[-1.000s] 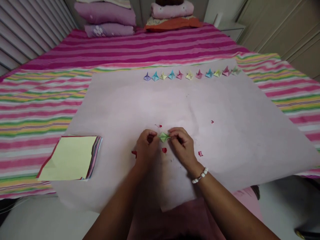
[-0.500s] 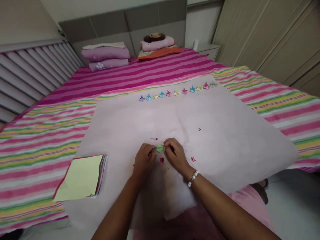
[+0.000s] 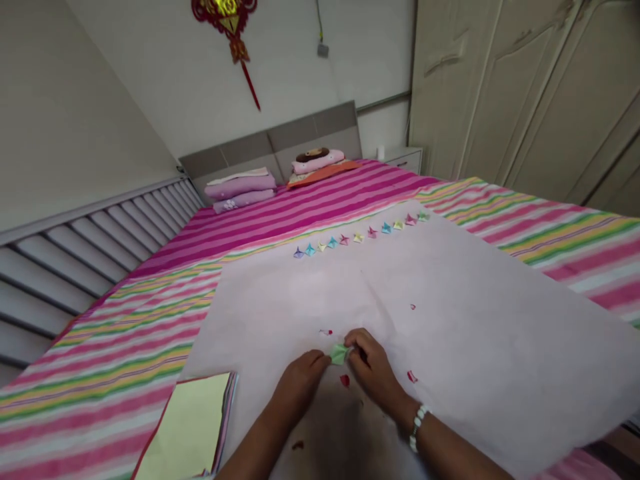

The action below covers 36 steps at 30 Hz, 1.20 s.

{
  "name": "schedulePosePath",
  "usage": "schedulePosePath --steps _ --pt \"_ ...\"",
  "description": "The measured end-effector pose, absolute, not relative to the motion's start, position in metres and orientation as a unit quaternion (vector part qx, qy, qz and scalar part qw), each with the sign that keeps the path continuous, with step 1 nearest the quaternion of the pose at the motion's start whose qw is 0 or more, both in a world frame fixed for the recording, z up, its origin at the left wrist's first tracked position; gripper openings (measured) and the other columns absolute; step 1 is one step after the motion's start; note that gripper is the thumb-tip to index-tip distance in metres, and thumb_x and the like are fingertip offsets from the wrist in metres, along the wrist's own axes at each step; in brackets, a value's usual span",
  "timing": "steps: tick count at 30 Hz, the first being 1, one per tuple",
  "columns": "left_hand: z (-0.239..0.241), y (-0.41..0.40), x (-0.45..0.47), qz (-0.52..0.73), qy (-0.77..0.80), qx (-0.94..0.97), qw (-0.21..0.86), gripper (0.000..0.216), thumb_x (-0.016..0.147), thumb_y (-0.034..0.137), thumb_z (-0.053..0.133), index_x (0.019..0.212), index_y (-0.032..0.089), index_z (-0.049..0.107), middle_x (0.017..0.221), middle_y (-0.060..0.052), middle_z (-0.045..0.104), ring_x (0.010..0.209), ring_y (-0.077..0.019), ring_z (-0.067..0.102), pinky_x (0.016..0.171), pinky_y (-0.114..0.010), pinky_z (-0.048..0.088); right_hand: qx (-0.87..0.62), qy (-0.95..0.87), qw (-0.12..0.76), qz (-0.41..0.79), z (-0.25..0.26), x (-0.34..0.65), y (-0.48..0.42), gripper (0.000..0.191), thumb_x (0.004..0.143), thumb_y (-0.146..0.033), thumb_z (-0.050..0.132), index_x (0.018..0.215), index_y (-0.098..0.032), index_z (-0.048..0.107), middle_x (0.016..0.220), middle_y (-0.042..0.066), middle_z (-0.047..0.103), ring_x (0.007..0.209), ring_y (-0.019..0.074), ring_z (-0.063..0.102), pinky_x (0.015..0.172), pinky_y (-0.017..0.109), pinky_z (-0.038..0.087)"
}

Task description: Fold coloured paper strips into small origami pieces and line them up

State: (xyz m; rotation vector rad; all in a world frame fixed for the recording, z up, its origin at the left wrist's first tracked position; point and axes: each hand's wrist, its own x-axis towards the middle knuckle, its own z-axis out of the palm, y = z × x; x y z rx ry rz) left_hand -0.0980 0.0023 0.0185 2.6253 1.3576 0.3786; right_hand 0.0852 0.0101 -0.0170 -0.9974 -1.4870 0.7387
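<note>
A small green folded paper piece (image 3: pixel 339 354) is pinched between my two hands, just above the pale sheet (image 3: pixel 280 300). My left hand (image 3: pixel 301 381) grips its left corner with thumb and finger. On the opposite side, the fingertips of my right hand (image 3: pixel 371 363) close on its right edge; a white beaded bracelet (image 3: pixel 418 427) circles that wrist. Close by lie red scraps, one (image 3: pixel 345 381) just below the paper and another (image 3: pixel 411 377) to the right. Farther off, a row of folded paper pieces (image 3: pixel 359 237) in several colours crosses the sheet's far side.
A stack of square paper (image 3: pixel 187 427), yellow on top, lies at lower left. The sheet is spread over a striped bed (image 3: pixel 125 347). Folded purple bedding (image 3: pixel 243 190) and a pink pillow (image 3: pixel 320 161) sit by the headboard (image 3: pixel 245 147). A slatted rail (image 3: pixel 115 233) runs along the left.
The camera view has tilted up, so everything sits lower in the picture and more wall shows. The green paper, still held in both hands, now looks broader and flatter.
</note>
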Motion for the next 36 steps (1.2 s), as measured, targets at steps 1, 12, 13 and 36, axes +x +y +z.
schedulePosePath --steps 1,12,13,36 --pt "0.020 0.003 -0.099 0.124 0.452 0.879 0.089 0.032 0.084 0.007 0.044 0.103 0.023 0.065 0.095 -0.006 0.068 0.086 -0.0189 0.065 0.077 -0.030 0.052 -0.424 -0.634 0.565 0.316 -0.018 0.085 0.010 0.022 0.075 -0.003 0.043 0.081 -0.020 0.056 0.082 0.003 0.056 0.077 0.0187 0.054 0.070 0.031 0.046" --pt "0.087 0.099 -0.125 0.270 0.584 0.763 0.064 0.020 0.082 0.018 0.050 0.078 0.018 0.069 0.077 -0.004 0.070 0.070 -0.0162 0.062 0.066 -0.026 0.047 -0.471 -0.586 0.588 0.299 -0.033 0.082 0.009 0.051 0.075 -0.011 0.048 0.124 -0.022 0.056 0.115 0.010 0.058 0.094 0.0230 0.061 0.075 0.034 0.054" --pt "0.091 0.117 -0.130 0.275 0.602 0.748 0.053 0.020 0.082 0.019 0.050 0.079 0.017 0.069 0.077 -0.004 0.070 0.072 -0.0169 0.063 0.067 -0.026 0.047 -0.472 -0.585 0.587 0.300 -0.035 0.082 0.009 0.049 0.076 -0.012 0.048 0.123 -0.022 0.057 0.115 0.010 0.059 0.091 0.0226 0.062 0.073 0.033 0.055" --pt "0.054 0.284 -0.127 0.144 0.803 0.578 0.034 0.029 0.089 0.031 0.057 0.115 0.017 0.057 0.115 -0.008 0.060 0.099 -0.0215 0.061 0.083 -0.041 0.052 -0.479 -0.573 0.596 0.294 -0.052 0.077 0.008 0.037 0.081 -0.019 0.051 0.115 -0.028 0.061 0.114 0.010 0.062 0.096 0.0251 0.066 0.071 0.030 0.057"
